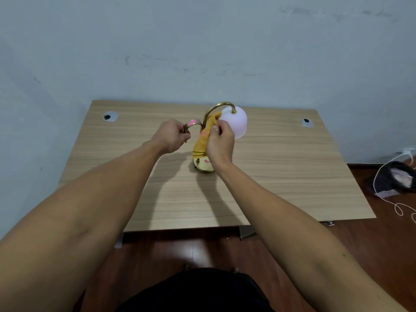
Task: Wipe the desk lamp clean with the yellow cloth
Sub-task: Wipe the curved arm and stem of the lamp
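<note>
A desk lamp (235, 121) with a white glowing shade, a curved brass neck and a round brass base (203, 165) stands near the middle of the wooden desk (281, 167). My right hand (219, 140) is shut on the yellow cloth (204, 136), which is wrapped around the lamp's upright stem and hangs down toward the base. My left hand (172, 137) grips the lamp's curved brass handle (192, 123) on the left side. The stem is hidden under the cloth.
Two round cable grommets (110, 116) (306, 122) sit in the desk's back corners. A pale wall rises right behind the desk. On the dark wooden floor at right lie a black mesh bag (392, 179) and a white cord (398, 206).
</note>
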Demonstrator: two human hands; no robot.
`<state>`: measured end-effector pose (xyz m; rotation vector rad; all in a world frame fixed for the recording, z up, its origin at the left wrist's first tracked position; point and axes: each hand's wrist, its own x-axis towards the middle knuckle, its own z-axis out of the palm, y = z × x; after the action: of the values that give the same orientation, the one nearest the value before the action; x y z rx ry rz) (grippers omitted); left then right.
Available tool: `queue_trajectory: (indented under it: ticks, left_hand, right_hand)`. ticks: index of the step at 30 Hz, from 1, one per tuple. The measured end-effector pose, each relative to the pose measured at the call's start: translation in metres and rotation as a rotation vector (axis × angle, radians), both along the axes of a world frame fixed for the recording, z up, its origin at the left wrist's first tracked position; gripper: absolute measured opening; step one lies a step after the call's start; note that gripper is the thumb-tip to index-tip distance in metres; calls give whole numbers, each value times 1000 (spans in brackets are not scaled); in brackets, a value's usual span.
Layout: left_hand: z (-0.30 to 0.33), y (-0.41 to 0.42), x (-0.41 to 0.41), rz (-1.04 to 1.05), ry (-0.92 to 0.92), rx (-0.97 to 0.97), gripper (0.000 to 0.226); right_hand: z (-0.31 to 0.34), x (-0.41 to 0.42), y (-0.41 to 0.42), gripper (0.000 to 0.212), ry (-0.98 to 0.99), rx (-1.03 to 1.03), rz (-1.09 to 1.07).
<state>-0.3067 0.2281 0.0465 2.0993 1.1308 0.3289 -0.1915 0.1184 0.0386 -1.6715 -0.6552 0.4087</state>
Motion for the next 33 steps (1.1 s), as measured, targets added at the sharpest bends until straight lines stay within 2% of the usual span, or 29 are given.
queue_trajectory:
  ticks: [3,5,11,20,24,27,29,31,33]
  left_hand:
    - [0,-1,0,0,5,-2,15]
    - [0,-1,0,5,11,-5,15]
    - [2,-4,2,8,39,39,13]
    - [0,-3,2,19,21,17,16]
    - [-1,-4,2,32,15,15,15]
    - [-2,-5,1,35,7,13,15]
    - [-3,-6,0,46,-12,4,14]
    - [-4,-8,-1,66,-38,-8,13]
    - [-5,-9,-1,86,-54,-18,13]
  right_hand:
    - [12,5,-4,18,82,152,-116]
    - [22,5,4,23,82,207,-116]
    - [24,-6,17,26,10,153,-74]
    - [-5,2,2,24,44,77,139]
    - [-12,7,3,21,120,-19,135]
    - [-25,15,-1,20,164,-166,135]
    - [-33,18,-7,23,228,-222,67]
    - [-32,18,-11,23,222,-179,-18]
    - [-22,11,-12,20,137,-80,-22]
